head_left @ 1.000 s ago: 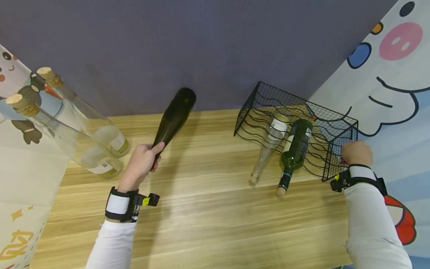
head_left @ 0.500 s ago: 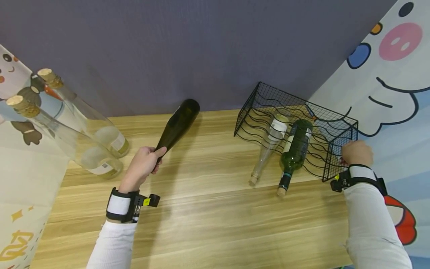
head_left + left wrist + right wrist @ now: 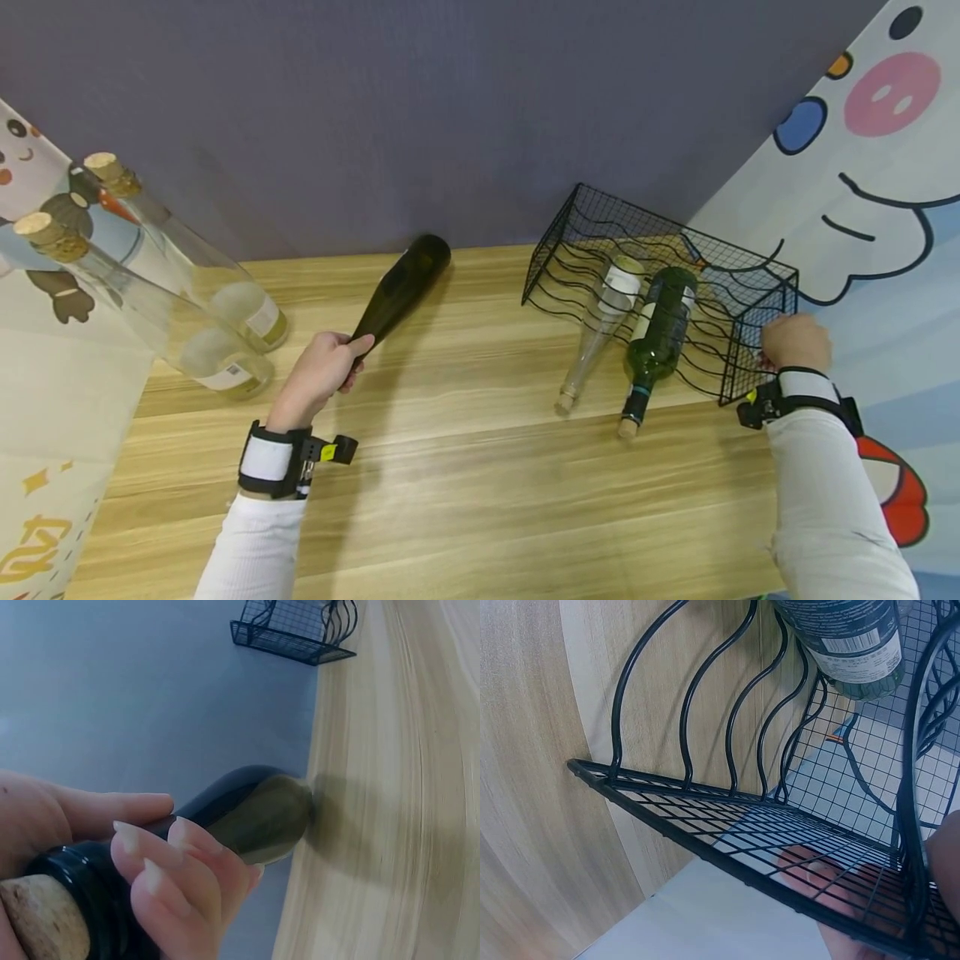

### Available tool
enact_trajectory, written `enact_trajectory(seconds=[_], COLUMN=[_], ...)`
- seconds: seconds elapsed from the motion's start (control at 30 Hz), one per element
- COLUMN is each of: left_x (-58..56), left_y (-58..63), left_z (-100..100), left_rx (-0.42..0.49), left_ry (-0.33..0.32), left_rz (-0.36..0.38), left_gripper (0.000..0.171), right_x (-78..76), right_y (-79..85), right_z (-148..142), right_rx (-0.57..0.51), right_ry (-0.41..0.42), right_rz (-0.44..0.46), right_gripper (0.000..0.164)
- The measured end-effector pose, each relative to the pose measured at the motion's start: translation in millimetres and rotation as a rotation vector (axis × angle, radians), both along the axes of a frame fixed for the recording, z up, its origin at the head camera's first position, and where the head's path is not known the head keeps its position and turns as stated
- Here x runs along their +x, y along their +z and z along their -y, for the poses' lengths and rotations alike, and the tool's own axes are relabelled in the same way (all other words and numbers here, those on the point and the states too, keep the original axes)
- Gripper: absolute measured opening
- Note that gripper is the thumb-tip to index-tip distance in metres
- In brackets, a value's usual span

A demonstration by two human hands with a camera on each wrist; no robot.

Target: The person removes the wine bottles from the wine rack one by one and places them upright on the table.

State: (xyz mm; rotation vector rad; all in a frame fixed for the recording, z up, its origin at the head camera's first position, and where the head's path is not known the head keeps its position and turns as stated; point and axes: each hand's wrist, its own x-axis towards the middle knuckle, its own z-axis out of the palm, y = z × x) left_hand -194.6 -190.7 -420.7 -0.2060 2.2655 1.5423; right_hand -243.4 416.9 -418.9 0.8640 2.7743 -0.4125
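My left hand [image 3: 318, 371] grips a dark wine bottle [image 3: 405, 283] by its neck, base pointing away toward the back wall. In the left wrist view its cork [image 3: 45, 919] shows beside my curled fingers [image 3: 180, 877]. The base is close to the tabletop; whether they touch I cannot tell. At the right, my right hand [image 3: 797, 342] holds the end panel of a black wire wine rack [image 3: 765, 308], with fingertips [image 3: 832, 892] behind the mesh. Lying in the rack are a clear corked bottle [image 3: 600, 333] and a green wine bottle [image 3: 660, 333], necks toward me.
Two tall clear corked bottles [image 3: 217, 333] stand upright on the left of the wooden table [image 3: 480, 483]. A grey wall [image 3: 450, 108] rises behind the table. Printed cartoon panels [image 3: 892, 242] flank both sides.
The dark wine bottle's base has come down and slightly right, toward the tabletop, as my left hand shifts a little. My right hand and the wine rack stay in place.
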Motion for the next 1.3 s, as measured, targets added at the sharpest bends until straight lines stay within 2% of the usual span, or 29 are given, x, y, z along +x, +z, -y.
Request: enact_trajectory(seconds=[0.33, 0.5, 0.63, 0.7, 0.77, 0.9, 1.03, 1.17, 1.3], left_x=[1.1, 2.0, 5.7, 7.4, 8.9, 10.4, 11.1, 7.9, 1.7], left_y=[-2.4, -1.3, -0.1, 0.0, 0.1, 0.0, 1.7, 2.4, -1.5], left_z=[3.9, 10.9, 17.7, 20.4, 22.6, 25.6, 25.8, 22.0, 16.1], left_rx=[-0.014, -0.007, 0.008, 0.023, 0.037, 0.059, 0.097, 0.246, 0.434], left_ry=[-0.016, -0.066, -0.118, -0.122, -0.108, -0.037, 0.1, 0.331, 0.58], left_rz=[0.014, 0.052, 0.108, 0.116, 0.102, 0.014, -0.097, -0.206, -0.383], left_gripper=[0.03, 0.022, 0.053, 0.067, 0.071, 0.065, 0.055, 0.044, 0.043], right_x=[-0.2, -1.6, -1.5, -1.1, -0.6, 0.4, 1.2, 0.8, -0.1], right_y=[-1.5, -4.0, -4.2, -3.1, -1.7, 0.7, 1.6, 0.2, -1.8], right_z=[0.4, -0.8, -0.4, 0.2, 0.8, 1.6, 1.6, 0.2, -2.0], right_rx=[-0.011, -0.012, -0.009, -0.004, -0.001, -0.011, -0.012, -0.001, -0.012], right_ry=[-0.011, -0.007, -0.003, 0.006, 0.017, 0.025, 0.016, 0.013, 0.018], right_rz=[-0.007, -0.018, -0.018, -0.015, -0.013, -0.013, -0.007, -0.003, -0.004], right_gripper=[0.047, 0.047, 0.047, 0.048, 0.05, 0.052, 0.051, 0.052, 0.054])
